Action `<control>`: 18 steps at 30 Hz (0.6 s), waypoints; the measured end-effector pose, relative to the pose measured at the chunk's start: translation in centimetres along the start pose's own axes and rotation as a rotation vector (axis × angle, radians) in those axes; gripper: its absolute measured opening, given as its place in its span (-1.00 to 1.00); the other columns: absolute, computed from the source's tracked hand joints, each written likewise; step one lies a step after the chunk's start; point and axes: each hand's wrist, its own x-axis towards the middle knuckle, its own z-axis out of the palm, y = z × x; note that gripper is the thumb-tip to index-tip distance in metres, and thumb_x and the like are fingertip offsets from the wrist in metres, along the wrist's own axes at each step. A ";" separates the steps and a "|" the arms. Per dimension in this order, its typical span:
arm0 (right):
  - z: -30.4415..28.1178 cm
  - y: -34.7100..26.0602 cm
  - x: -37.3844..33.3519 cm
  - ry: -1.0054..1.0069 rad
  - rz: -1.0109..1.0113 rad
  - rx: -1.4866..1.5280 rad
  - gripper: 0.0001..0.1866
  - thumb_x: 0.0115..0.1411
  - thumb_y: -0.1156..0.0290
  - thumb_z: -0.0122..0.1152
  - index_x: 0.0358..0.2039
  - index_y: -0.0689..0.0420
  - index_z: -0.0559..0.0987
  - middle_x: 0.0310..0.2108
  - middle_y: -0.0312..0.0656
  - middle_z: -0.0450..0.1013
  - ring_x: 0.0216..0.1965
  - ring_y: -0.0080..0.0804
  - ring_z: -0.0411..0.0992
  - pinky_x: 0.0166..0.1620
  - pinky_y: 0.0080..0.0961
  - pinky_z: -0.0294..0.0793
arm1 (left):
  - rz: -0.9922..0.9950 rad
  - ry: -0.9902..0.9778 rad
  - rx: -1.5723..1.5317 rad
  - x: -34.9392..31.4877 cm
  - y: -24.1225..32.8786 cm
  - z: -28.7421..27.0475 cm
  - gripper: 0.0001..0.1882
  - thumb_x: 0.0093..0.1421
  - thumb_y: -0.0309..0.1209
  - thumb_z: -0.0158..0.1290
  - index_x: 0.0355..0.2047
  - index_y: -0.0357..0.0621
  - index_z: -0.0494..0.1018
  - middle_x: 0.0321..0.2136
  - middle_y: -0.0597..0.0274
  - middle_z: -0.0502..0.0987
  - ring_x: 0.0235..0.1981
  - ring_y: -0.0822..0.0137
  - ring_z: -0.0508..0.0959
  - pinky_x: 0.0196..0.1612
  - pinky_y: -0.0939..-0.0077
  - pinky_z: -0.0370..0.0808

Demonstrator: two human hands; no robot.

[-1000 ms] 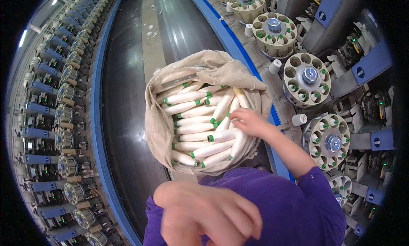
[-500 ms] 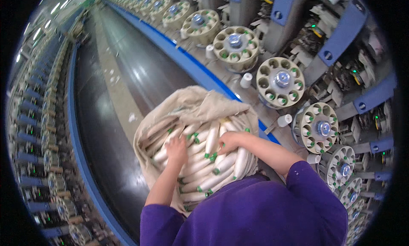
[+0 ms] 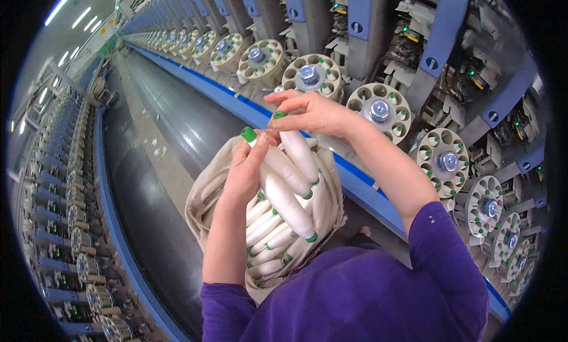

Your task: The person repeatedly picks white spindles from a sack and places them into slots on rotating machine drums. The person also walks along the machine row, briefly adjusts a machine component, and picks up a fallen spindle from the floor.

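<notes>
Above the sack, my left hand (image 3: pixel 244 171) is closed around white yarn bobbins with green ends; a lower bobbin (image 3: pixel 289 207) and a middle bobbin (image 3: pixel 283 169) slant down to the right from it. My right hand (image 3: pixel 313 113) pinches the green tip of a third bobbin (image 3: pixel 299 155) with thumb and finger, close beside the left fingers. Its other fingers stretch out to the left. Under the hands stands a beige cloth sack (image 3: pixel 201 191), its mouth folded back, with several more white bobbins (image 3: pixel 260 226) lying inside. My hand and the held bobbins hide part of the sack.
On the right runs a long winding machine with round bobbin magazines (image 3: pixel 378 111), partly filled, behind a blue rail (image 3: pixel 355 179). Another machine row (image 3: pixel 77 241) lines the left side. A dark, shiny aisle floor (image 3: pixel 142 223) lies between them, with white scraps (image 3: pixel 158 149) on it.
Both hands have come up out of the sack with bobbins in them and moved together in front of me. The view has shifted slightly, showing more of the machine row at the right.
</notes>
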 end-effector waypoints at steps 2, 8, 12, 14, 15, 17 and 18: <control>-0.5 0.3 0.3 0.062 -0.033 0.004 -0.67 0.00 0.07 0.26 -0.38 0.06 0.64 0.17 0.11 0.12 0.25 -0.22 0.02 0.19 -0.36 0.03 | -0.019 -0.064 -0.036 1.5 0.1 1.5 -0.77 0.27 -0.18 -0.13 -0.31 -0.06 0.34 -0.36 0.43 0.36 -0.34 0.57 0.33 -0.24 0.62 0.28; -1.2 6.2 -0.9 0.034 0.193 0.209 -0.53 0.14 -0.06 0.06 -0.17 0.09 0.51 -0.24 -0.17 0.45 0.03 -0.32 0.30 -0.02 -0.40 0.32 | -0.175 -0.027 -0.267 4.1 -4.6 4.7 -0.72 0.23 -0.10 -0.08 -0.30 -0.05 0.33 -0.42 0.39 0.39 -0.45 0.51 0.42 -0.37 0.57 0.42; -4.8 9.3 -6.9 -0.175 0.508 0.499 -0.33 0.14 -0.07 0.03 0.11 0.10 0.18 -0.19 -0.15 0.41 -0.17 -0.40 0.42 -0.42 -0.36 0.59 | -0.080 0.095 -0.435 6.4 -7.0 5.1 -0.71 0.23 -0.10 -0.08 -0.31 -0.07 0.34 -0.09 0.07 0.39 -0.08 0.22 0.41 -0.04 0.30 0.42; -8.4 10.6 -10.1 -0.298 0.686 0.364 -0.41 0.15 -0.06 0.03 0.00 0.16 0.29 -0.32 -0.17 0.43 -0.35 -0.46 0.45 -0.45 -0.43 0.56 | -0.029 0.180 -0.515 8.4 -7.4 4.9 -0.71 0.27 -0.12 -0.16 -0.33 -0.08 0.31 0.03 0.04 0.31 -0.03 0.11 0.38 0.02 0.21 0.36; -10.0 11.4 -11.3 -0.233 0.757 0.280 -0.52 0.20 -0.02 -0.02 -0.12 0.16 0.38 -0.42 -0.23 0.41 -0.43 -0.51 0.43 -0.51 -0.51 0.51 | -0.020 0.153 -0.551 9.3 -7.8 5.2 -0.71 0.27 -0.11 -0.17 -0.34 -0.07 0.32 0.03 0.04 0.30 -0.02 0.12 0.36 0.03 0.20 0.36; -12.5 13.3 -13.7 -0.059 0.650 0.341 -0.58 0.23 0.02 -0.07 -0.21 0.15 0.44 -0.40 -0.28 0.39 -0.31 -0.49 0.40 -0.24 -0.49 0.43 | 0.014 0.138 -0.556 11.4 -8.3 6.2 -0.71 0.27 -0.10 -0.17 -0.36 -0.05 0.32 0.03 0.05 0.30 -0.01 0.14 0.35 0.04 0.19 0.34; -13.9 14.4 -14.8 0.033 0.553 0.306 -0.59 0.23 0.03 -0.07 -0.21 0.14 0.45 -0.34 -0.27 0.42 -0.22 -0.47 0.39 -0.11 -0.47 0.39 | 0.027 0.154 -0.529 12.5 -8.6 7.0 -0.71 0.27 -0.09 -0.17 -0.36 -0.04 0.33 0.03 0.05 0.30 -0.01 0.14 0.35 0.04 0.19 0.34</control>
